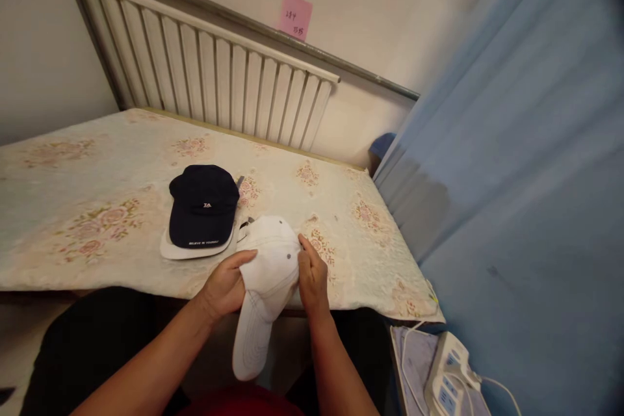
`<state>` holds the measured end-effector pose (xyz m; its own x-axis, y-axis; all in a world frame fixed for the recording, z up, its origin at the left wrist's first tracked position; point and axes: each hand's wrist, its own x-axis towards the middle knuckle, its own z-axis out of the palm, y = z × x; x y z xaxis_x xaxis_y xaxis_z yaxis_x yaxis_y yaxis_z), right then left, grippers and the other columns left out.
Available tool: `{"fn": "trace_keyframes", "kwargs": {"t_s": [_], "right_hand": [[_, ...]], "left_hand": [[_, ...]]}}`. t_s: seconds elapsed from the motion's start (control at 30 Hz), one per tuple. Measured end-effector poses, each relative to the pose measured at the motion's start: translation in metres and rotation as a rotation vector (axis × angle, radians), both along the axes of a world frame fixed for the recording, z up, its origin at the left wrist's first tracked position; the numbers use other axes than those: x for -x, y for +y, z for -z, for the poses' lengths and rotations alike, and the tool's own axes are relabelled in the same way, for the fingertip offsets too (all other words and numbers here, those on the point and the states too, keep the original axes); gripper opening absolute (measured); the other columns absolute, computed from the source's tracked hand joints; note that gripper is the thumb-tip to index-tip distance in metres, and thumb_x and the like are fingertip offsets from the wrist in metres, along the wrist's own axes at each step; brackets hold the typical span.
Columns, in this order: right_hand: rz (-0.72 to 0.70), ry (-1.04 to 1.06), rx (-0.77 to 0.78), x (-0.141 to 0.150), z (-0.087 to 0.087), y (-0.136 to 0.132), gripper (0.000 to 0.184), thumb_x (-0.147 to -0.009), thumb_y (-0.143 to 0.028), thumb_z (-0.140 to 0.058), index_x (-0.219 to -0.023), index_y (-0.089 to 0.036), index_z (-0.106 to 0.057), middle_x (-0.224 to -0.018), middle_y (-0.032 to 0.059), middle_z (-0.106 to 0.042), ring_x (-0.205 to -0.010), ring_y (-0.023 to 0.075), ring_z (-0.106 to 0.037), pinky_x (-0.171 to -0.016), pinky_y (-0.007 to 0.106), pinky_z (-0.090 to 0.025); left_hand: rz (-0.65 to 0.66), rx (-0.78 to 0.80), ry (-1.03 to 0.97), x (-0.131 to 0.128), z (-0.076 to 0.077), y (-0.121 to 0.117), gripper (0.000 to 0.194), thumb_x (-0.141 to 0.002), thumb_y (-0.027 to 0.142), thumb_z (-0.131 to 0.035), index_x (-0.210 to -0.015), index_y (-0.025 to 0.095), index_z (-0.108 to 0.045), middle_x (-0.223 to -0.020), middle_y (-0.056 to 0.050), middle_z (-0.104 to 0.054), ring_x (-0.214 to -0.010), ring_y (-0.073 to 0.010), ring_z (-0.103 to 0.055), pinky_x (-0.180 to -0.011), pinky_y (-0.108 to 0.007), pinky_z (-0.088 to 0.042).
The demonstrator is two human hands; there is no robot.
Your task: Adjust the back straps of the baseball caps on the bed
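White cap, held in both hands at the table's near edge

Item 1: white cap (270, 260), between the two hands, crown uppermost, brim hanging down past the table edge toward the lap.
Item 2: left hand (227, 286), gripping the cap's near left side, thumb on top of the fabric, the other fingers mostly hidden.
Item 3: right hand (312, 273), fingers closed against the crown's right side.
Item 4: dark cap (205, 201), beyond and left of the left hand, lying over a white brim (168, 250), on the floral cloth (146, 172).

Risks, as judged: should both grips loosen, the white cap could tip off the edge, since its brim hangs unsupported. Firm thumb pressure might dent the soft crown. A leftward swing of the left hand could knock the dark cap off the white brim under it.

Markings: dark cap, brim lettering, apparently "BELIEVE IN YOURSELF"; small pale letters on its front, uncertain. Pink note (295, 16), on the wall well beyond the right hand: "284", second line unclear. Power strip (448, 374), right of and nearer than the right hand: blue labels, illegible. White cap: no writing visible.
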<state>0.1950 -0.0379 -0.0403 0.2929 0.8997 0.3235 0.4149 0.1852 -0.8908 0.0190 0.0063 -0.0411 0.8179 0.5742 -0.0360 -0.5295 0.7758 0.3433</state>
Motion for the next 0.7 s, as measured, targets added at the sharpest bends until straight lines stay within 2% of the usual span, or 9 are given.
{"fn": "trace_keyframes", "kwargs": {"t_s": [0.1, 0.23, 0.37, 0.43, 0.5, 0.6, 0.7], "right_hand": [[0.042, 0.121, 0.049, -0.007, 0.012, -0.004, 0.043, -0.089, -0.036, -0.044, -0.125, -0.018, -0.059, -0.131, 0.0080, -0.059, -0.125, 0.0213, -0.050, -0.108, 0.037, -0.035], [0.051, 0.304, 0.122, -0.013, 0.039, -0.011, 0.042, -0.087, -0.045, -0.047, -0.116, -0.020, -0.065, -0.126, 0.0074, -0.063, -0.121, 0.0220, -0.053, -0.106, 0.038, -0.037], [-0.087, 0.782, 0.295, -0.008, 0.072, -0.020, 0.050, -0.080, -0.059, -0.054, -0.106, -0.019, -0.066, -0.107, 0.0090, -0.071, -0.095, 0.0224, -0.066, -0.084, 0.038, -0.051], [-0.169, 1.047, 0.430, 0.000, 0.083, -0.025, 0.056, -0.077, -0.064, -0.055, -0.103, -0.016, -0.065, -0.093, 0.0099, -0.073, -0.075, 0.0213, -0.068, -0.071, 0.036, -0.053], [-0.234, 1.222, 0.498, 0.009, 0.090, -0.029, 0.053, -0.075, -0.063, -0.059, -0.097, -0.014, -0.065, -0.083, 0.0090, -0.072, -0.066, 0.0190, -0.067, -0.066, 0.033, -0.052], [-0.284, 1.251, 0.540, 0.023, 0.092, -0.033, 0.037, -0.074, -0.049, -0.067, -0.086, -0.014, -0.066, -0.074, 0.0065, -0.071, -0.063, 0.0164, -0.066, -0.065, 0.029, -0.051], [-0.334, 1.183, 0.562, 0.037, 0.091, -0.036, 0.027, -0.073, -0.035, -0.069, -0.088, -0.013, -0.067, -0.076, 0.0064, -0.072, -0.066, 0.0181, -0.066, -0.066, 0.031, -0.051]], "left_hand": [[0.013, 0.000, -0.008, 0.003, -0.001, 0.002, 0.049, -0.083, 0.027, -0.048, -0.124, 0.002, -0.058, -0.094, -0.016, -0.074, -0.101, -0.0323, -0.066, -0.103, -0.045, -0.036], [-0.054, 0.067, 0.026, 0.007, -0.007, 0.004, 0.046, -0.084, 0.027, -0.046, -0.118, 0.001, -0.063, -0.088, -0.016, -0.075, -0.099, -0.0327, -0.066, -0.101, -0.046, -0.039], [-0.141, 0.142, 0.052, 0.007, -0.012, 0.005, 0.046, -0.084, 0.025, -0.044, -0.118, 0.001, -0.062, -0.084, -0.016, -0.075, -0.093, -0.0323, -0.068, -0.098, -0.046, -0.043], [-0.184, 0.176, 0.071, 0.006, -0.015, 0.004, 0.047, -0.083, 0.024, -0.044, -0.121, 0.001, -0.060, -0.082, -0.015, -0.075, -0.090, -0.0321, -0.069, -0.096, -0.047, -0.045], [-0.234, 0.212, 0.113, 0.004, -0.019, 0.004, 0.047, -0.083, 0.023, -0.044, -0.122, 0.001, -0.059, -0.079, -0.015, -0.075, -0.086, -0.0319, -0.070, -0.094, -0.046, -0.047], [-0.304, 0.250, 0.189, 0.003, -0.026, 0.003, 0.046, -0.083, 0.023, -0.045, -0.121, 0.001, -0.060, -0.075, -0.014, -0.075, -0.081, -0.0313, -0.071, -0.089, -0.046, -0.051], [-0.360, 0.257, 0.200, 0.004, -0.030, 0.003, 0.045, -0.084, 0.023, -0.043, -0.120, 0.002, -0.061, -0.073, -0.014, -0.075, -0.080, -0.0309, -0.071, -0.087, -0.045, -0.052]]}}
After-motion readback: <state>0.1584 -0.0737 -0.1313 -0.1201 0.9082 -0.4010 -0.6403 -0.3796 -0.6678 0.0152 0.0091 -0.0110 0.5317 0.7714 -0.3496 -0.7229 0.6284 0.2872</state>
